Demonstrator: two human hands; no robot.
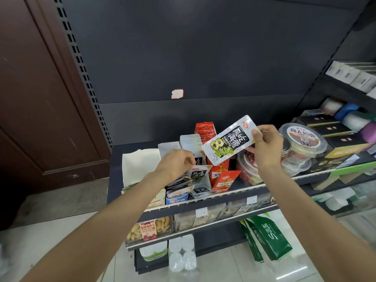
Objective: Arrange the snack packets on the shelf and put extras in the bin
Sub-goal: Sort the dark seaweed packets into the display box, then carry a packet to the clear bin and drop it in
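The right hand point(265, 146) pinches the end of a flat white plastic snack packet with a black label point(230, 140), thumb on its face, holding it tilted in the air above the dark metal shelf point(240, 193). Left of and below it, the left hand point(175, 162) reaches down with fingers curled onto the top of a row of white and black packets point(198, 173) standing in an open white cardboard box point(206, 183). Just under the raised packet stand orange-red pouches point(222, 177). To the right hand's right sit round clear plastic tubs with a printed lid point(302, 139).
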